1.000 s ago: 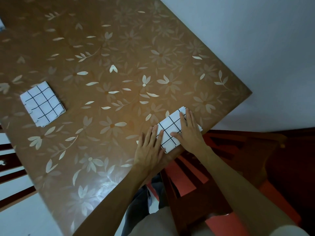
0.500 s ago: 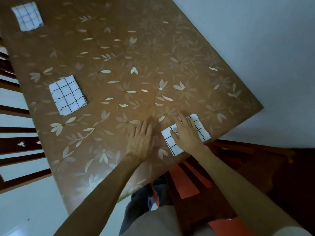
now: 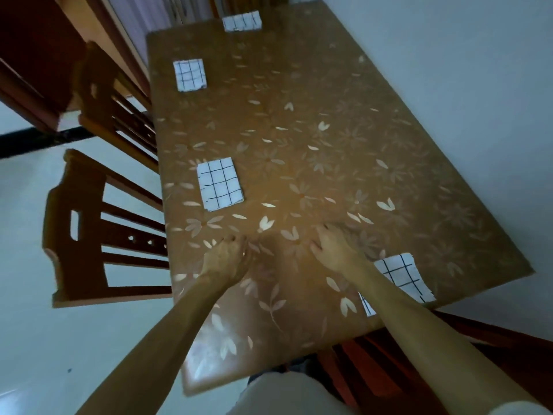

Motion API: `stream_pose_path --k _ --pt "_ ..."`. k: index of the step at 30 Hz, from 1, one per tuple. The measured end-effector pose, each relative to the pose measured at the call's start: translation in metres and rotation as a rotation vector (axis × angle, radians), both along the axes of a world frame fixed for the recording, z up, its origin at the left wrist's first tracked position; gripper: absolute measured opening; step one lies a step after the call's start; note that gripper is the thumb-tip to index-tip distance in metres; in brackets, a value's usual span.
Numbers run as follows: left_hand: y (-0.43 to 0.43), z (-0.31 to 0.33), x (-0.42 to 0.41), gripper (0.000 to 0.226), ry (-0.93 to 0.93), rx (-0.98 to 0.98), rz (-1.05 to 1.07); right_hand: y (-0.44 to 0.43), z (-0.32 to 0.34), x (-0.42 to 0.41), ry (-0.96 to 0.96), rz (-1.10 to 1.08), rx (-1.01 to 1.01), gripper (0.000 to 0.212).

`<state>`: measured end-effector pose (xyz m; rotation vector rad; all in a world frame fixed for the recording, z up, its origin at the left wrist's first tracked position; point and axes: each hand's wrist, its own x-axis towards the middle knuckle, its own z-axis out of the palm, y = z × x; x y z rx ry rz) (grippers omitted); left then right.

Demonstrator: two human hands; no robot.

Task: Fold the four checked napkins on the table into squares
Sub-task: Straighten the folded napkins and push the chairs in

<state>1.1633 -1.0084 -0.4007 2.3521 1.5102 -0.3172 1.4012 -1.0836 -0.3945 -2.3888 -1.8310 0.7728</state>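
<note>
Reaching forward over the brown flowered surface (image 3: 389, 163), both hands hold nothing. The left hand (image 3: 227, 256) and the right hand (image 3: 332, 247) are well apart, with bare surface between them. The right hand has its fingers stretched forward and a little spread. The left hand has its fingers loosely bent downward. The fingertips of both are blurred, so one cannot tell if they touch the surface or hang just above it.

Four checked napkins lie folded on the surface. The nearest napkin (image 3: 401, 274) lies at the near right corner, just beside the right wrist. The right forearm crosses it and hides its left part, and only a small piece shows on the other side of the arm. The second napkin (image 3: 220, 183) lies near the left edge, beyond the left hand. The third napkin (image 3: 190, 74) lies farther along the same edge. The fourth napkin (image 3: 241, 21) lies at the far end, soft in outline.

A wooden chair (image 3: 104, 229) stands at the left side, with another chair (image 3: 113, 115) beyond it. A red chair (image 3: 449, 369) at the near edge is mostly hidden by the right arm.
</note>
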Motion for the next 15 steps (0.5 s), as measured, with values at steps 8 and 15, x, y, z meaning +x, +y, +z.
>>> stream_pose_path --k 8,15 --pt "0.039 0.002 -0.059 0.037 -0.086 -0.025 0.131 0.047 0.009 -0.056 -0.041 0.114 -0.022 0.044" --pt "0.075 -0.010 -0.061 0.040 -0.062 -0.060 0.249 0.123 -0.023 -0.090 0.058 0.227 -0.054 0.040"
